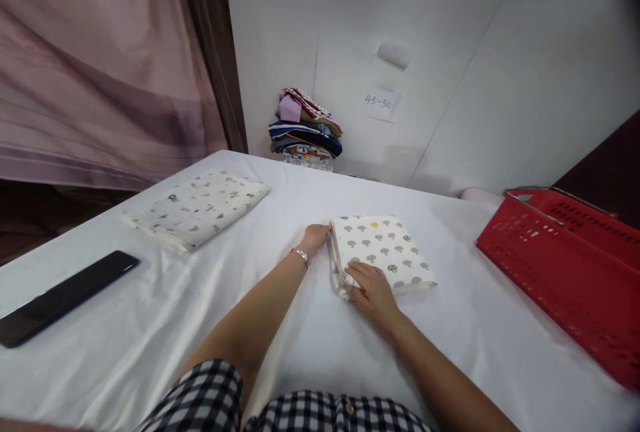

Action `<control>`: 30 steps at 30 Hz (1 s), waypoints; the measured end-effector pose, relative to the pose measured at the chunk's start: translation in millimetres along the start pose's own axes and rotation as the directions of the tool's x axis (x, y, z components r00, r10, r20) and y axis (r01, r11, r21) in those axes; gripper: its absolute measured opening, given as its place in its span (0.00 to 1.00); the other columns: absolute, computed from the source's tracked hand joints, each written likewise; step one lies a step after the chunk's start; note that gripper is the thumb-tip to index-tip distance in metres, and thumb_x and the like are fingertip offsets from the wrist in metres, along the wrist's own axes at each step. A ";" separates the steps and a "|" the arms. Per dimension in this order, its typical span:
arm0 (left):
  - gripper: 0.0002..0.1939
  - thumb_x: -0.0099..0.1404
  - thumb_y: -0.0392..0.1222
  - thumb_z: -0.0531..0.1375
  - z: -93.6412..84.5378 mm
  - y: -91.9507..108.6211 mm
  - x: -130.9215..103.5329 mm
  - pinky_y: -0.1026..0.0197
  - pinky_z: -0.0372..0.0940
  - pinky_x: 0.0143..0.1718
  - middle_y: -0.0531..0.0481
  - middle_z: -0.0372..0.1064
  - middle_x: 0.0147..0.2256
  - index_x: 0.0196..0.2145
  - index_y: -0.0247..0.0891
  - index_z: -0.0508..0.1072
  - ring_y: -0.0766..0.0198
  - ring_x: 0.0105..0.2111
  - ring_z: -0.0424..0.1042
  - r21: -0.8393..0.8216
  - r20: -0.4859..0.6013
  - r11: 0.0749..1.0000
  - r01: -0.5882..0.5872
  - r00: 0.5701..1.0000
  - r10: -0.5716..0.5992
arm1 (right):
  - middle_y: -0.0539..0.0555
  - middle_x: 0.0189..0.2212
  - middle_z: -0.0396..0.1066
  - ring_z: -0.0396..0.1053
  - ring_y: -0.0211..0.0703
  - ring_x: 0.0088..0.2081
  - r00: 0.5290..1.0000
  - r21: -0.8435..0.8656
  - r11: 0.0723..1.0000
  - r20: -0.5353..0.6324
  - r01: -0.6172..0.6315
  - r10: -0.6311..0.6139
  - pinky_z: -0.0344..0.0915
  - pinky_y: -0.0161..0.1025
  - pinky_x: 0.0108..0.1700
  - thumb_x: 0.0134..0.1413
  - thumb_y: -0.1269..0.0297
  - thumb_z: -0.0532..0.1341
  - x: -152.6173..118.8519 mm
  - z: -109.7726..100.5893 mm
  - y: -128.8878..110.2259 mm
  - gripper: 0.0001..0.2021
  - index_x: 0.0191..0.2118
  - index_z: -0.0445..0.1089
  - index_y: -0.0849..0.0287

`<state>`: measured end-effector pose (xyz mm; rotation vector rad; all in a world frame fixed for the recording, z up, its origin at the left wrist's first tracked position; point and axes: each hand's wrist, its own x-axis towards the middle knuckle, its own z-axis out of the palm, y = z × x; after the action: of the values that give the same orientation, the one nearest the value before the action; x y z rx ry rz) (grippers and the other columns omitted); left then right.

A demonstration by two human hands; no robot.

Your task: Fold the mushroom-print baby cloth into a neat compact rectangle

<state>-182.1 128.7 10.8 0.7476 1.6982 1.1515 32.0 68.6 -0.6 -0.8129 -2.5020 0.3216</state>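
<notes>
A folded white cloth printed with grey, green and yellow mushrooms (385, 249) lies on the white-covered table (280, 199). My left hand (316, 237), with a silver bracelet at the wrist, pinches the cloth's far left corner. At its near left corner is my right hand (370, 289), fingers resting on top and thumb by the folded edge. Farther left lies another folded white cloth with small dark and green prints (205, 205), untouched by either hand.
A black phone-like slab (65, 295) lies at the left. On the right stands a red perforated basket (565, 259) with metal handles. Stacked folded clothes (306, 129) rise beyond the far edge, by a wall with a "45-50" paper (383, 104). A pink curtain (100, 59) hangs left.
</notes>
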 end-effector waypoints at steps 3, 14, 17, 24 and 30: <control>0.12 0.58 0.42 0.57 -6.1 -5.7 -18.3 0.66 0.44 0.18 0.59 0.50 0.14 0.19 0.38 0.60 0.73 0.13 0.49 -0.007 0.027 1.000 0.005 1.000 -0.005 | 0.54 0.50 0.68 0.63 0.49 0.53 0.996 0.086 0.993 -0.020 -0.083 0.085 0.57 0.49 0.54 0.58 0.62 0.53 2.9 -2.9 -1.9 0.17 0.52 0.67 0.53; 0.11 0.53 0.42 0.60 -9.5 -19.8 -81.9 0.67 0.46 0.18 0.59 0.52 0.13 0.18 0.35 0.64 0.74 0.15 0.50 0.159 0.184 0.986 -0.048 0.983 0.019 | 0.49 0.44 0.72 0.68 0.46 0.46 0.968 0.440 0.870 -0.007 -0.221 0.249 0.63 0.42 0.49 0.60 0.58 0.50 9.3 -21.6 -16.3 0.16 0.49 0.70 0.51; 0.12 0.53 0.44 0.60 -6.4 -22.1 -83.5 0.67 0.47 0.19 0.59 0.53 0.12 0.18 0.35 0.65 0.73 0.15 0.52 0.199 0.184 0.978 -0.061 0.983 0.024 | 0.49 0.42 0.73 0.69 0.45 0.43 0.942 0.469 0.829 0.019 -0.306 0.336 0.64 0.42 0.47 0.60 0.55 0.50 8.0 -22.6 -17.3 0.17 0.49 0.70 0.51; 0.12 0.54 0.44 0.58 -1.9 -28.6 -80.2 0.66 0.49 0.21 0.58 0.54 0.14 0.18 0.36 0.65 0.71 0.17 0.54 0.304 0.165 0.943 -0.132 0.983 0.084 | 0.51 0.46 0.71 0.67 0.47 0.48 0.977 0.400 0.894 0.024 -0.205 0.213 0.60 0.44 0.52 0.59 0.57 0.51 7.5 -23.1 -17.7 0.17 0.50 0.69 0.53; 0.10 0.54 0.43 0.59 -0.7 -32.6 -78.2 0.66 0.53 0.24 0.55 0.64 0.20 0.20 0.36 0.68 0.69 0.23 0.62 0.395 0.152 0.894 -0.211 0.975 0.163 | 0.52 0.46 0.72 0.67 0.46 0.48 0.925 0.542 0.776 0.004 -0.321 0.380 0.62 0.43 0.51 0.59 0.54 0.51 6.8 -23.6 -17.6 0.19 0.50 0.69 0.53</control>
<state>-151.8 49.6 8.2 1.2395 1.8203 0.8612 30.8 60.3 28.5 -1.0137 -1.9819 1.0283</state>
